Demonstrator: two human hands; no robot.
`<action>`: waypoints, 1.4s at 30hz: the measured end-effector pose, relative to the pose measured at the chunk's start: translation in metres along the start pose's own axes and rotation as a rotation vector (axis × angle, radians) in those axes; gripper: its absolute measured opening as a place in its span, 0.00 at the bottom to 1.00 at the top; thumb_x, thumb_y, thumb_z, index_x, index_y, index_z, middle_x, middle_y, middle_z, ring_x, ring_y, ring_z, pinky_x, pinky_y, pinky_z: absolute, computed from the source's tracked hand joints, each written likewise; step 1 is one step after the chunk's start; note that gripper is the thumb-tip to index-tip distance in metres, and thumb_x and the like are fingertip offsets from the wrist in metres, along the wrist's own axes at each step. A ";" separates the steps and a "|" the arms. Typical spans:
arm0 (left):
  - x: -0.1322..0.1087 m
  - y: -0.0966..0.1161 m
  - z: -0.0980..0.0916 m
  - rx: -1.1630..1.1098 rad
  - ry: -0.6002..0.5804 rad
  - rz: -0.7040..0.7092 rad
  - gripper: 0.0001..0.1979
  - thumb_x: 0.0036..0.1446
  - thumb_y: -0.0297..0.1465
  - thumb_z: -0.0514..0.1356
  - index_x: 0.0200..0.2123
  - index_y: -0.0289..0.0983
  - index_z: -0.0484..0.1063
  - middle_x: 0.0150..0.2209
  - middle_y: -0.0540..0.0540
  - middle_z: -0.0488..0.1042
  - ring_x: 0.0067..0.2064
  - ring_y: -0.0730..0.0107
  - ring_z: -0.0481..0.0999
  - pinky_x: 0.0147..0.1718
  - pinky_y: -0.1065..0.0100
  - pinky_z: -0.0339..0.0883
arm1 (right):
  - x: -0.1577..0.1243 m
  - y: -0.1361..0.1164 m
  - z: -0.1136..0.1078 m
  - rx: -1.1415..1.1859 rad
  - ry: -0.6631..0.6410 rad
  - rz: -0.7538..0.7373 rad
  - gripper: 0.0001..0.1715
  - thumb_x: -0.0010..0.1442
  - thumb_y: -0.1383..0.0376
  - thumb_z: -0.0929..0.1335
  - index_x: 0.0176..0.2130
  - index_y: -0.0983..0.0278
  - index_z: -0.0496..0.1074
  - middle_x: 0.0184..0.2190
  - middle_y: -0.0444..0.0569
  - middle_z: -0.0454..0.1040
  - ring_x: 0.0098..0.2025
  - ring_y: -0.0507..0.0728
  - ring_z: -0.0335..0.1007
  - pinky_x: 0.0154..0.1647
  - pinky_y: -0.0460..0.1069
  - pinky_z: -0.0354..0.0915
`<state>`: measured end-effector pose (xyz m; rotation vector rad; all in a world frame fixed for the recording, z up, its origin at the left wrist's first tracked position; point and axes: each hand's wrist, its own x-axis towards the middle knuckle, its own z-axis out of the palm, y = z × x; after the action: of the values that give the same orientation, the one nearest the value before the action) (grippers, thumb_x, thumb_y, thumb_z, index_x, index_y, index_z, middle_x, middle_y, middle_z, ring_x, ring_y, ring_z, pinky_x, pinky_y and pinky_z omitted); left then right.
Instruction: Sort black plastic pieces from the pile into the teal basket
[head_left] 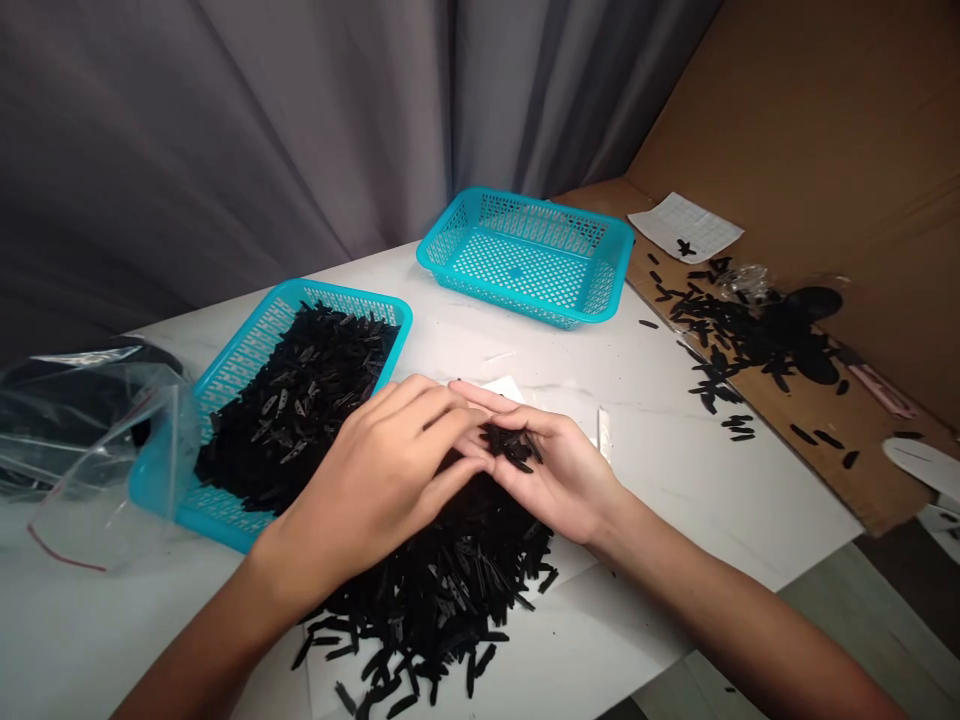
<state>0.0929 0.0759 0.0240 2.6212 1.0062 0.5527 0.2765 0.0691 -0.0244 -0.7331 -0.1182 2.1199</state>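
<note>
**While a clump of black pieces is being cradled, both hands are being kept low over the heap**

As seen from the head camera, a small clump of narrow black pieces (512, 447) is being held in the right hand (559, 480). That hand is being turned palm up and cupped, its fingers half curled and no single piece being pinched. The left hand (367, 490) is being held palm down beside it, with its fingers (427, 420) curled and pressed together and their tips being brought against the right hand near the clump. Whether anything is being gripped by the left hand cannot be told, since its palm is hidden. For pieces this small, a low, cupped palm and lightly closed fingers are likely being favoured, so that few are being dropped.

Below both hands, a loose heap of the same pieces (442, 590) is being spread across a white sheet (577, 610) on a white marble-patterned table (645, 520). To the left, a turquoise perforated plastic basket (341, 295) is being filled nearly to its rim with more pieces, and a clear plastic bag (90, 440) is being left against it. Farther off, a second turquoise basket (547, 207) is being kept on the table. To the right, scattered pieces (720, 320) are being left lying on a cardboard sheet (870, 480), near a gridded paper card (686, 225).
</note>
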 end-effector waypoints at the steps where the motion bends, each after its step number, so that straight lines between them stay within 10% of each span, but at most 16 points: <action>1: -0.001 0.000 0.003 -0.001 -0.022 -0.018 0.08 0.68 0.29 0.62 0.49 0.36 0.75 0.47 0.44 0.79 0.49 0.59 0.76 0.51 0.59 0.69 | 0.000 0.000 0.000 -0.004 -0.012 0.000 0.24 0.57 0.78 0.64 0.48 0.71 0.81 0.42 0.53 0.85 0.45 0.53 0.82 0.54 0.47 0.75; 19: 0.000 -0.004 0.001 -0.360 0.092 -0.381 0.19 0.60 0.20 0.64 0.51 0.45 0.74 0.39 0.57 0.82 0.40 0.77 0.82 0.41 0.78 0.73 | -0.012 -0.004 0.009 -0.270 -0.183 -0.051 0.36 0.53 0.81 0.64 0.59 0.65 0.74 0.57 0.54 0.81 0.58 0.58 0.78 0.64 0.53 0.68; 23: 0.001 -0.005 0.000 -0.501 0.205 -0.477 0.16 0.60 0.25 0.66 0.51 0.41 0.74 0.37 0.53 0.82 0.39 0.73 0.83 0.41 0.75 0.76 | -0.009 -0.005 0.007 -0.276 -0.082 -0.025 0.29 0.53 0.80 0.64 0.51 0.64 0.78 0.49 0.52 0.83 0.45 0.55 0.82 0.44 0.47 0.75; 29: 0.002 -0.008 0.000 -0.621 0.262 -0.536 0.16 0.58 0.26 0.68 0.50 0.40 0.74 0.37 0.50 0.83 0.40 0.71 0.84 0.39 0.74 0.77 | -0.003 0.000 0.001 -0.339 -0.056 -0.068 0.09 0.62 0.69 0.70 0.43 0.66 0.79 0.32 0.49 0.80 0.23 0.46 0.63 0.21 0.42 0.54; 42: 0.001 -0.001 -0.002 -0.603 0.318 -0.463 0.18 0.58 0.25 0.69 0.50 0.42 0.76 0.40 0.52 0.82 0.43 0.74 0.83 0.47 0.76 0.78 | -0.009 -0.005 0.002 -0.681 -0.078 -0.343 0.10 0.62 0.60 0.76 0.40 0.65 0.81 0.23 0.39 0.70 0.20 0.45 0.54 0.22 0.45 0.48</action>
<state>0.0923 0.0774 0.0258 1.7400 1.2458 0.9851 0.2830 0.0658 -0.0168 -0.9334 -0.9730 1.7652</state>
